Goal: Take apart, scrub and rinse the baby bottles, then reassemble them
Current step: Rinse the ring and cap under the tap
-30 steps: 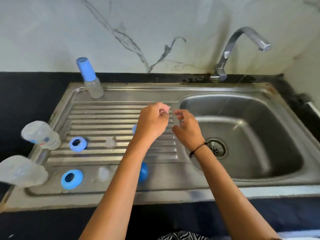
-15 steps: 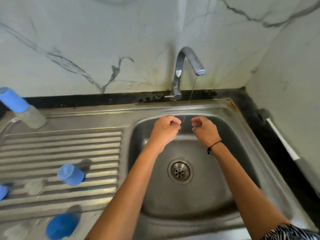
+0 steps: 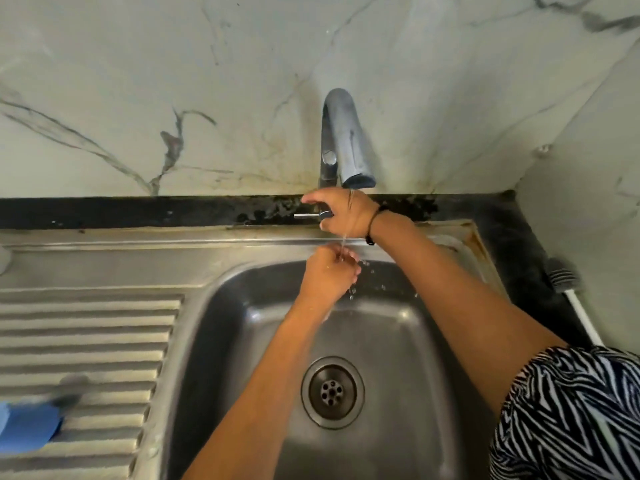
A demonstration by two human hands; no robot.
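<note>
While water runs: thin stream falling from the tap (image 3: 346, 143) spout, past the right hand and onto the left hand.
Right hand (image 3: 346, 213): raised at the back edge of the sink, fingers curled around the tap lever (image 3: 306, 215), thumb stretched above it, lever tip sticking out to the left of the fingers.
Left hand (image 3: 329, 273): under the stream just above the back rim of the basin, fingers curled tight into a loose fist, knuckles up.
Held in left hand: cannot tell; anything pinched inside is hidden by the fingers or too small and clear to make out.
Water: splashing off the left fingers (image 3: 351, 259), drops scattered below and to the right of them.
Sink basin (image 3: 415, 327): steel, wet, drain (image 3: 331, 392) in the middle of the floor, below both forearms.
Draining board (image 3: 86, 341): ribbed, left of the basin.
Bottle parts: only a blue cap (image 3: 29, 427) in view, blurred, lying on the ribs at the far left edge, well apart from both hands.
Bottle brush (image 3: 568, 289): grey head and white handle, lying on the dark counter right of the sink, untouched.
Wrist: black band (image 3: 374, 220) on the right one.
Sleeve (image 3: 571, 417): zebra pattern, lower right corner.
</note>
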